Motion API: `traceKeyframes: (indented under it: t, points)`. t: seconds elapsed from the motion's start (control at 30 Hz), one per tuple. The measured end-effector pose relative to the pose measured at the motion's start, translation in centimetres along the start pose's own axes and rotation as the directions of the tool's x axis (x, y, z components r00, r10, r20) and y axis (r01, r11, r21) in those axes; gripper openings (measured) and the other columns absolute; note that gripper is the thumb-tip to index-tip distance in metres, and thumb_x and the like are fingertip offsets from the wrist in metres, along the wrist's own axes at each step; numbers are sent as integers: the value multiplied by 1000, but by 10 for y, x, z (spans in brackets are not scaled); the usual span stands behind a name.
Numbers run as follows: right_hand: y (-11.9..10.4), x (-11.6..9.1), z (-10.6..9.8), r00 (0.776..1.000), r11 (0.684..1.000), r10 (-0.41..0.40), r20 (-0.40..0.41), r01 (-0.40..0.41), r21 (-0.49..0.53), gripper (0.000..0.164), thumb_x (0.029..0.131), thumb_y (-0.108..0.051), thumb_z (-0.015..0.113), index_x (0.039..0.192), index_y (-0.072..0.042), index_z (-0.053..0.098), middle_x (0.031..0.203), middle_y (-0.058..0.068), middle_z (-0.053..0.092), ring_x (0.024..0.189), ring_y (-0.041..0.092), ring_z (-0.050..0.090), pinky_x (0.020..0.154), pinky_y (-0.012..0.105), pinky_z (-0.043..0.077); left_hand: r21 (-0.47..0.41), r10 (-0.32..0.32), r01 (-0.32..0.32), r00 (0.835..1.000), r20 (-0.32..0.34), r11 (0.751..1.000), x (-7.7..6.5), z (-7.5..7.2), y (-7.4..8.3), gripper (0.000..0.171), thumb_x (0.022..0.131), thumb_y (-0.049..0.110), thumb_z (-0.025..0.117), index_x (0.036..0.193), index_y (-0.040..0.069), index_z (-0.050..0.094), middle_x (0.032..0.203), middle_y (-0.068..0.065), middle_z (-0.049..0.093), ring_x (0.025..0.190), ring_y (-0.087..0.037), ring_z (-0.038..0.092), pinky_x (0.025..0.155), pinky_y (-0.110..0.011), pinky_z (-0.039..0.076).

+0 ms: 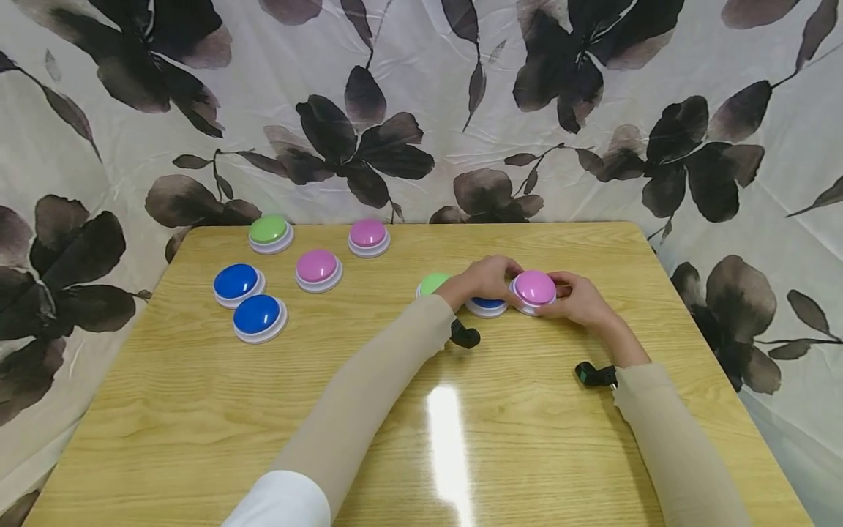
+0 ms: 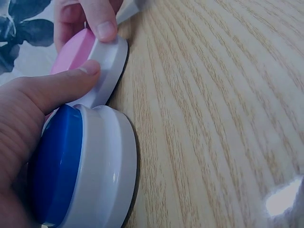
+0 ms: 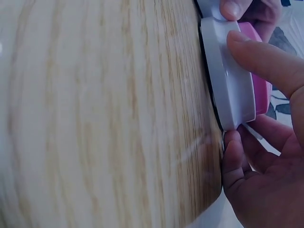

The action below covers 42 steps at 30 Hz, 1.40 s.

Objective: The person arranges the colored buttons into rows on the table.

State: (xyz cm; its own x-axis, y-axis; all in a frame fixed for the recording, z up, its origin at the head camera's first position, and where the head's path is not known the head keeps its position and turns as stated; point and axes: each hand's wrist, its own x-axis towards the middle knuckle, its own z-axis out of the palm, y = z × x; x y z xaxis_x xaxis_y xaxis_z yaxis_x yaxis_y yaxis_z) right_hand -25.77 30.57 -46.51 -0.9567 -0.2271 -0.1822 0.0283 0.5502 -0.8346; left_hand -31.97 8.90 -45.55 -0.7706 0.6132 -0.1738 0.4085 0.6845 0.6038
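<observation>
Surface (image 1: pixel 369 380): five buttons (image 1: pixel 317 265) at left, likely remaining.
Right row: green button (image 1: pixel 435 282), blue button (image 1: pixel 489 302), seemingly done.
Pink button (image 1: pixel 534 288): row's right end, beside the blue.
Grip: my left fingers (image 1: pixel 507 264) and right fingers (image 3: pixel 232 154) curl round it, partly closed.

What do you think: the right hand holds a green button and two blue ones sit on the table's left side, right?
Not green: in the head view, the right hand holds a pink button. Two blue buttons do sit on the left of the table.
</observation>
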Motion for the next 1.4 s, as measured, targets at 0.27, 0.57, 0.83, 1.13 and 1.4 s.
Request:
traceKeyframes:
  t: [0.27, 0.57, 0.83, 1.13, 1.4]
  points:
    - [3, -1, -2, 1000, 1000, 12, 11, -12, 0, 81, 75, -23, 87, 139, 1, 44, 132, 20, 50, 112, 32, 49, 93, 40, 43, 17, 10, -10, 1000, 9, 1000, 1, 1, 2, 68, 74, 47, 82, 130, 16, 58, 125, 5, 60, 111, -10, 53, 96, -31, 40]
    - [3, 0, -2, 1000, 1000, 26, 2, -26, 17, 79, 74, -21, 87, 138, 1, 45, 130, 20, 51, 109, 31, 48, 90, 37, 43, -1, 10, -10, 1000, 11, 1000, 2, 2, 1, 68, 73, 47, 83, 128, 16, 58, 123, 5, 60, 110, -9, 53, 96, -29, 41]
    - [-12, -5, 0, 1000, 991, -23, 18, 26, -130, 97, 74, -25, 86, 147, 4, 29, 138, 27, 40, 123, 42, 41, 101, 56, 36, -56, 73, -71, 997, 20, 996, -1, -10, -3, 72, 79, 44, 78, 138, 12, 51, 134, -3, 54, 122, -16, 49, 101, -31, 40]
    - [-55, -20, 1, 986, 982, -114, -125, 93, -164, 64, 88, -26, 74, 141, -4, 46, 141, 18, 44, 122, 39, 43, 97, 55, 42, -166, 146, -157, 986, -80, 974, -35, -44, -14, 56, 91, 32, 67, 138, 6, 51, 136, -10, 53, 127, -25, 47, 105, -33, 38]
    - [-90, -24, 26, 975, 974, -220, -31, 218, -60, 49, 91, -25, 70, 133, -5, 55, 130, 14, 55, 117, 35, 50, 96, 49, 44, -166, 187, -210, 972, -144, 964, -84, -72, -31, 42, 95, 25, 64, 132, 6, 56, 129, -12, 58, 122, -25, 50, 103, -43, 40]
